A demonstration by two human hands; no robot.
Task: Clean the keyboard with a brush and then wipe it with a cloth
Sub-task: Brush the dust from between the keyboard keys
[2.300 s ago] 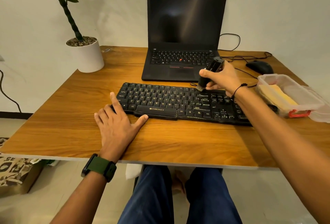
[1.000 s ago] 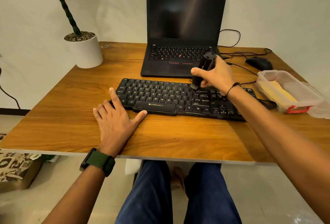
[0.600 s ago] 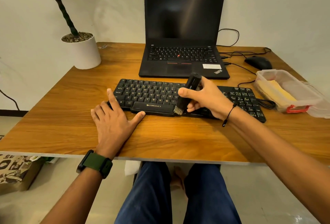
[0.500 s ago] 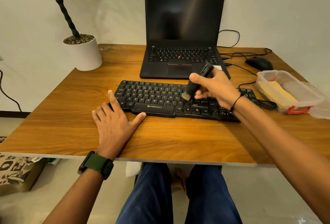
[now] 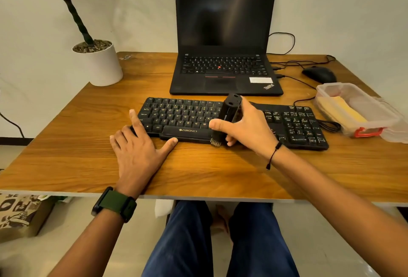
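I am gripping the black brush [image 5: 229,113] in my right hand [image 5: 247,128], bristles touching the near edge of the Zebronics keyboard [image 5: 187,117]; my left hand [image 5: 139,150] is lying spread flat on the table [image 5: 66,144], touching the keyboard's left corner.

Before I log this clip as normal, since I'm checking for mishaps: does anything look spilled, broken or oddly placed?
Nothing stands out. The keyboard lies flat on the desk, the left hand steadying its near corner while the right hand holds the brush at its front edge. The plastic box sits upright.
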